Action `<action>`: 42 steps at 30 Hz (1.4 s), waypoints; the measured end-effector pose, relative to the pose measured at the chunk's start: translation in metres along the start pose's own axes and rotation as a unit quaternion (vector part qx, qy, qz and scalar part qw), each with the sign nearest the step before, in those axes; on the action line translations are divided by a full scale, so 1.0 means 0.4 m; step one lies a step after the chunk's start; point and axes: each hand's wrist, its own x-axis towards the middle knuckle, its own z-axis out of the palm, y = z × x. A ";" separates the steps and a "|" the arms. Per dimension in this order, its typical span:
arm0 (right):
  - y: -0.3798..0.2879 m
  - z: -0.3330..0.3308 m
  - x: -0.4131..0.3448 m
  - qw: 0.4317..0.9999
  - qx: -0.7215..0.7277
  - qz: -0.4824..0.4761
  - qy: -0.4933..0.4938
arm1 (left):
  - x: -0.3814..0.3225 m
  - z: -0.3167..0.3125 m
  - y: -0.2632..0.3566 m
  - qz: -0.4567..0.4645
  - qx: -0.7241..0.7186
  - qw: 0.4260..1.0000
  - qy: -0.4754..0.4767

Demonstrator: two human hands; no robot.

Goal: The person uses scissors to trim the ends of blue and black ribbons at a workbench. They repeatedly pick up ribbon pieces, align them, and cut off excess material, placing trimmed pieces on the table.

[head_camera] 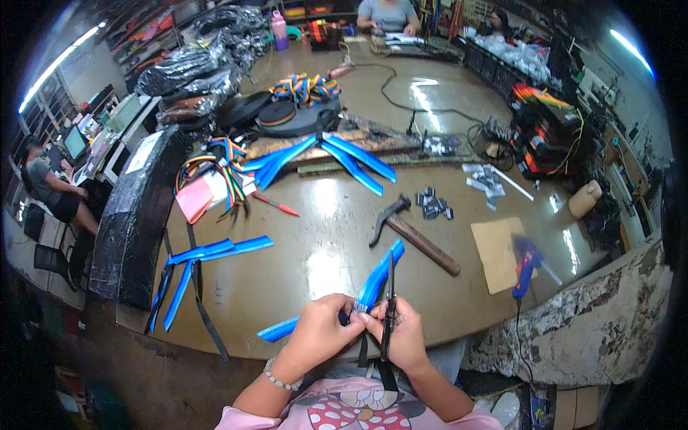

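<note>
My left hand (329,329) pinches a blue webbing strap (374,282) with black webbing below it, at the near edge of the table. Beside it my right hand (400,330) touches the same strap at a small pale label (360,307) and also holds a slim black tool (389,317), which looks like thread snips, upright along the strap. The fingertips of both hands meet at the label. Another blue strap end (278,329) sticks out left of my left hand. Beyond my hands lies a hammer with a wooden handle (424,244).
Blue and black straps (201,250) lie left; more blue straps (322,156) rest farther back. Black pieces (432,204), a red marker (275,205), cardboard (497,252) and a blue glue gun (527,271) with its cord are on the table (317,242). A person (388,16) sits opposite.
</note>
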 end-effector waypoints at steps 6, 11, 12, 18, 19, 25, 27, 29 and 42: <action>0.084 0.035 0.000 0.991 0.131 -0.013 -0.003 | 0.002 -0.006 -0.028 -0.031 -0.042 0.999 -0.003; 0.037 -0.015 0.030 0.989 0.102 0.088 -0.053 | 0.015 -0.028 -0.037 -0.045 0.087 0.994 0.037; 0.012 -0.051 0.042 0.993 -0.013 0.115 -0.021 | 0.014 -0.046 -0.043 -0.054 0.109 0.991 0.052; -0.084 -0.122 0.028 0.838 -0.502 -0.174 0.125 | 0.014 -0.079 -0.058 -0.022 0.099 0.995 0.016; -0.079 -0.089 0.022 0.839 -0.470 -0.244 0.126 | 0.013 -0.074 -0.055 -0.014 0.081 0.997 -0.001; -0.031 0.060 0.048 0.872 -0.376 -0.305 -0.063 | -0.004 -0.073 -0.046 0.038 0.034 0.999 -0.020; -0.032 0.060 0.054 0.875 -0.366 -0.306 -0.078 | -0.007 -0.070 -0.056 0.059 0.020 0.998 -0.027; -0.044 0.052 0.060 0.861 -0.365 -0.337 -0.110 | -0.007 -0.060 -0.069 0.058 0.032 0.997 -0.027; -0.045 0.005 0.123 0.861 -0.213 -0.421 -0.190 | 0.001 -0.037 -0.147 0.057 -0.244 0.966 -0.056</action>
